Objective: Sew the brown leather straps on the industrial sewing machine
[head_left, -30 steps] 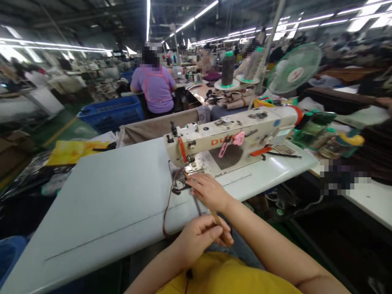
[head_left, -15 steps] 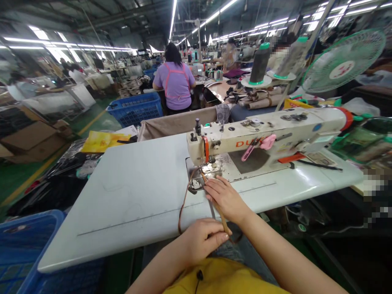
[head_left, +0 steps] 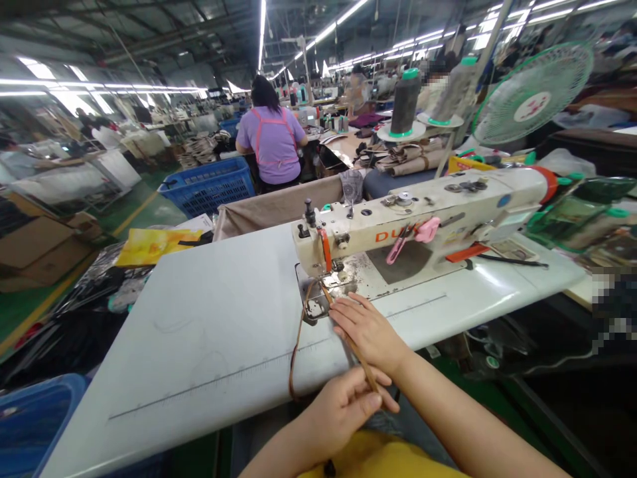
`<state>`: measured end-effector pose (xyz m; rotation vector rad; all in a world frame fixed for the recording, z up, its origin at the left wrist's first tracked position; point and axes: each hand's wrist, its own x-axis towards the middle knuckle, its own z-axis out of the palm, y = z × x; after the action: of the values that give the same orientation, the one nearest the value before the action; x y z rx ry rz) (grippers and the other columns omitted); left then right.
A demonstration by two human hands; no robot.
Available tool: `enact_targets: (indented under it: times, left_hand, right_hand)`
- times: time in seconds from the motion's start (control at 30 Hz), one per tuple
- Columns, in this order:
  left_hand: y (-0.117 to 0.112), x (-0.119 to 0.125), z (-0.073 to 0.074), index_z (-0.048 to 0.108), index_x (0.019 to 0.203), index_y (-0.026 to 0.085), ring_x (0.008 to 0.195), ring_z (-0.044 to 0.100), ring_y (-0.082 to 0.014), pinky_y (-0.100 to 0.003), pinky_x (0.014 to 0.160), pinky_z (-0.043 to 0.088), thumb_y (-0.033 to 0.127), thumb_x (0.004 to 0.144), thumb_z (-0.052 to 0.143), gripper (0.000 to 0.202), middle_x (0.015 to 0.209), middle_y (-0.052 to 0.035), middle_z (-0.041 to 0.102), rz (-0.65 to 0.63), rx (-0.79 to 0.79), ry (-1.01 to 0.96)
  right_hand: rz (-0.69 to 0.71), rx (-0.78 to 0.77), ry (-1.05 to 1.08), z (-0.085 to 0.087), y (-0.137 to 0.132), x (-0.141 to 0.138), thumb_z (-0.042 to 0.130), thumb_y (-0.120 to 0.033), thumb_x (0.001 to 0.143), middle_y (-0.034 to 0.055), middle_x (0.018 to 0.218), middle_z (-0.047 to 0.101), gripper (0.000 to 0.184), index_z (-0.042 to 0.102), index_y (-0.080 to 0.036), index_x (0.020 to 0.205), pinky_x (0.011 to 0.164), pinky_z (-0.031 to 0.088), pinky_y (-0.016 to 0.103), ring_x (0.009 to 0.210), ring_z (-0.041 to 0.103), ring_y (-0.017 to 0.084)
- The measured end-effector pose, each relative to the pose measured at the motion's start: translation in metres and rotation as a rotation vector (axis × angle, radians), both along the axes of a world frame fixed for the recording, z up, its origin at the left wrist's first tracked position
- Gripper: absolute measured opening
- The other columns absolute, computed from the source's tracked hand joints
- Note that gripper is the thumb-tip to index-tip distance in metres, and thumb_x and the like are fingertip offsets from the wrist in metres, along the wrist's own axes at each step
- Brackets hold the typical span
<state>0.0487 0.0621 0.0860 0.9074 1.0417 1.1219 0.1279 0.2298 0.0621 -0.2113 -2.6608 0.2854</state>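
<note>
A narrow brown strap (head_left: pixel 362 360) runs from beneath the presser foot of a white sewing machine (head_left: pixel 371 229) back toward my body. My right hand (head_left: pixel 368 330) lies over it close in front of the needle area, fingers together and pressing on the strap. Nearer to me, at the table's front edge, my left hand (head_left: pixel 351 401) has the strap between thumb and fingers, its fingertips somewhat loose. Another length of the strap loops out left of the needle and hangs over the front edge. The needle tip itself is too small to make out.
The white tabletop (head_left: pixel 199 318) carries a printed ruler line. Pink-handled snips (head_left: pixel 395 251) rest against the machine arm. Thread cones (head_left: pixel 405 103) and a green fan (head_left: pixel 532 96) stand behind. Blue baskets (head_left: pixel 209 186) and a person in purple (head_left: pixel 273 143) are beyond.
My left hand's fingers have loosened and spread somewhat around the strap. My right hand stays on the strap by the needle. The whole view has shifted slightly.
</note>
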Motion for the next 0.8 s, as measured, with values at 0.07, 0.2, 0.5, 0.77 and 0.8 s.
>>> enact_targets:
  times: [0.07,0.2,0.5,0.77,0.8]
  left_hand:
    - [-0.001,-0.001,0.0,0.07,0.12,0.011,0.11,0.072,-0.0291,-0.046,0.104,0.054,0.058,0.099,0.06,0.052,0.115,-0.02,0.078,-0.01,-0.028,0.045]
    - [0.0,0.001,-0.001,0.075,0.114,0.01,0.109,0.075,-0.032,-0.049,0.104,0.056,0.06,0.097,0.063,0.054,0.115,-0.0219,0.079,-0.002,-0.07,-0.022]
    - [0.009,0.011,-0.003,0.079,0.101,0.011,0.095,0.076,-0.0233,-0.039,0.094,0.059,0.05,0.089,0.079,0.041,0.094,-0.0134,0.079,0.234,-0.136,-0.431]
    - [0.001,0.007,-0.026,0.082,0.108,0.019,0.105,0.077,-0.0264,-0.041,0.104,0.059,0.055,0.087,0.08,0.042,0.102,-0.0132,0.083,0.184,-0.217,-0.332]
    - [0.0,0.004,-0.032,0.082,0.109,0.021,0.108,0.077,-0.0274,-0.042,0.106,0.058,0.057,0.085,0.08,0.043,0.105,-0.0127,0.083,0.157,-0.233,-0.316]
  right_hand:
    - [-0.005,-0.008,-0.001,0.0,0.0,0.0,0.048,-0.031,0.112,0.0095,0.145,0.066,0.036,0.065,-0.018,0.141,0.127,0.035,0.052,0.141,0.055,0.026]
    - [-0.012,-0.011,0.014,0.001,-0.001,-0.001,0.049,-0.03,0.111,0.0101,0.146,0.065,0.037,0.064,-0.017,0.142,0.127,0.035,0.052,0.141,0.055,0.026]
    - [-0.002,0.037,0.099,-0.008,0.003,-0.004,0.05,-0.028,0.111,0.0108,0.139,0.07,0.033,0.067,-0.015,0.136,0.125,0.038,0.051,0.135,0.06,0.025]
    - [-0.016,0.112,0.077,-0.006,-0.001,0.001,0.056,-0.035,0.109,0.0091,0.137,0.071,0.031,0.067,-0.015,0.13,0.124,0.035,0.044,0.136,0.058,0.021]
    - [-0.011,0.126,0.062,-0.007,0.0,0.002,0.056,-0.036,0.109,0.0086,0.136,0.071,0.031,0.067,-0.015,0.13,0.124,0.035,0.043,0.136,0.058,0.021]
